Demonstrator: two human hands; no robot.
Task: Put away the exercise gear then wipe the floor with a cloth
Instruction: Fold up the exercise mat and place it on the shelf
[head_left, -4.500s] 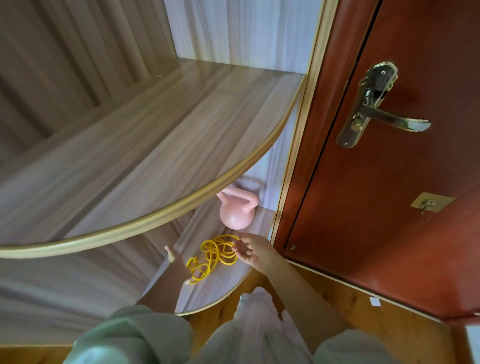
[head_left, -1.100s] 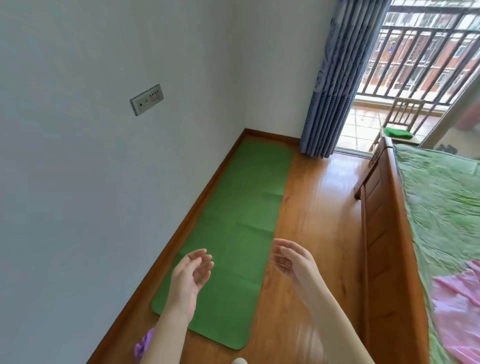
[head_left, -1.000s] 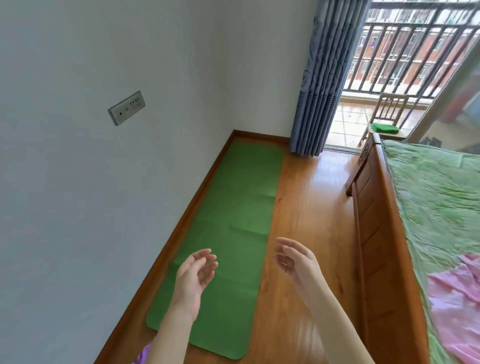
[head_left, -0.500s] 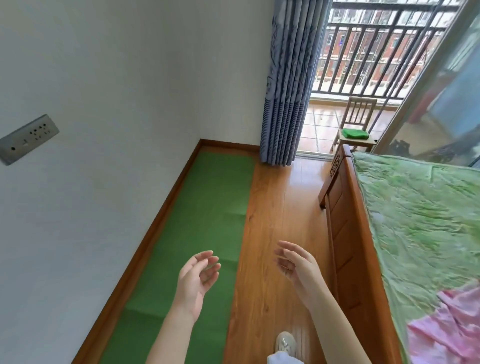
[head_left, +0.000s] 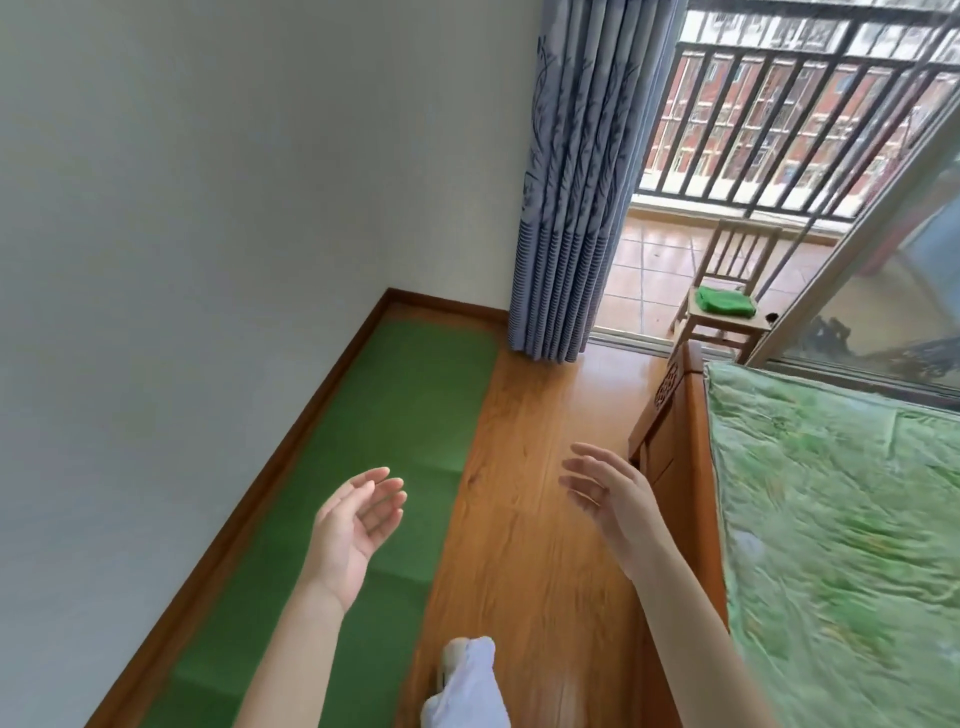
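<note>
A green exercise mat (head_left: 384, 447) lies flat on the wooden floor (head_left: 540, 467) along the white wall. My left hand (head_left: 353, 525) hovers above the mat, palm turned inward, fingers relaxed and holding nothing. My right hand (head_left: 613, 493) hangs over the bare floor beside the bed frame, fingers loosely spread, also holding nothing. A green cloth (head_left: 724, 301) lies on the seat of a small wooden chair (head_left: 727, 291) out on the balcony.
A wooden bed frame (head_left: 670, 431) with a green patterned cover (head_left: 841, 519) fills the right side. A blue-grey curtain (head_left: 576, 197) hangs at the open balcony door, with railings (head_left: 789, 109) beyond. My foot and trouser leg (head_left: 467, 680) show at the bottom.
I left the shelf with the pink kettlebell and yellow rope and turned into the room. Over the last second I have walked forward along the mat, both hands staying raised and holding nothing.
</note>
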